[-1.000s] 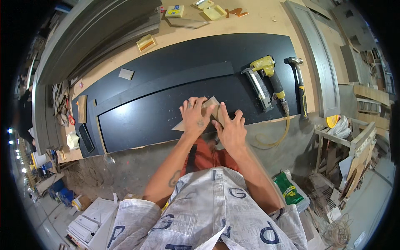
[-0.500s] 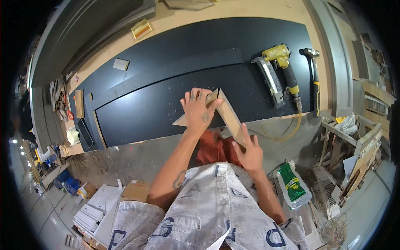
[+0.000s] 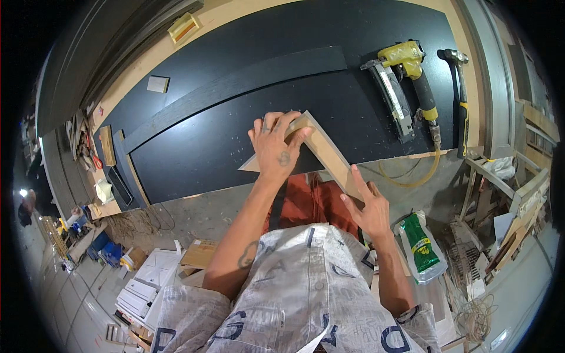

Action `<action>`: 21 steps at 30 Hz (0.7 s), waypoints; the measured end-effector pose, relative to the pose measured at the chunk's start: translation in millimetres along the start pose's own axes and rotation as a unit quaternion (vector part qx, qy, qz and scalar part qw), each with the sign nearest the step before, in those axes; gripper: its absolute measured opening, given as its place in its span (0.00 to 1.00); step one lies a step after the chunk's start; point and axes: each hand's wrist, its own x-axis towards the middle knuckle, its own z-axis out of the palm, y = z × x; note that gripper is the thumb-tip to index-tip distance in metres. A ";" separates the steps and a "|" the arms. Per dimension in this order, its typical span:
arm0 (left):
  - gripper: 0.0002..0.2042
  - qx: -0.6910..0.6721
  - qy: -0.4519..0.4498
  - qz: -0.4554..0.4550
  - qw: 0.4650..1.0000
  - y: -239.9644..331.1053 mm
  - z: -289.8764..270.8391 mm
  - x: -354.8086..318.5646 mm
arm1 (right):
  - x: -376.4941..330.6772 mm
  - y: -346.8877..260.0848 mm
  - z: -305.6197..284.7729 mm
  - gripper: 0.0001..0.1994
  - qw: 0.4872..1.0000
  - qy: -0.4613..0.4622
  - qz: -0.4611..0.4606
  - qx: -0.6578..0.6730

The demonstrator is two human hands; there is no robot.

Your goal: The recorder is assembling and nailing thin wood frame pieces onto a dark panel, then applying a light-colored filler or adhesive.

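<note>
Two pale wooden strips with angled ends meet in a corner over the near part of the black panel (image 3: pixel 194 167). My left hand (image 3: pixel 275 147) is closed on the left wooden strip (image 3: pixel 249 164) beside the joint, thumb toward the inner side. It hides most of that strip; the pointed lower end shows. Along the right wooden strip (image 3: pixel 327 152), which slants down past the panel's near edge, my right hand (image 3: pixel 372 209) grips the lower end between thumb and fingers. At the corner the two ends look pressed together.
A yellow and black nail gun (image 3: pixel 406 88) lies on the panel at right, its yellow air hose (image 3: pixel 421 183) looping over the edge. Right of it is a hammer (image 3: pixel 459 94). A long dark strip (image 3: pixel 229 85) and a small light block (image 3: pixel 158 84) lie farther back.
The dark gap at the corner between the two strips has closed. My right hand has shifted slightly right and outward with its strip's end. The whole view has shifted a little.
</note>
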 end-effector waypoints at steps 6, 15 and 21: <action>0.20 -0.004 0.000 -0.004 1.000 -0.9 -0.9 -0.1 | -0.6 1.9 3.5 0.34 1.000 0.005 -0.005 0.012; 0.20 -0.002 0.007 -0.001 1.000 -2.8 -0.1 -0.8 | -0.6 -0.8 4.9 0.34 1.000 0.010 0.001 0.020; 0.20 -0.009 0.013 -0.001 1.000 -1.3 0.7 -0.7 | -1.1 -0.8 4.3 0.34 1.000 0.011 0.000 0.013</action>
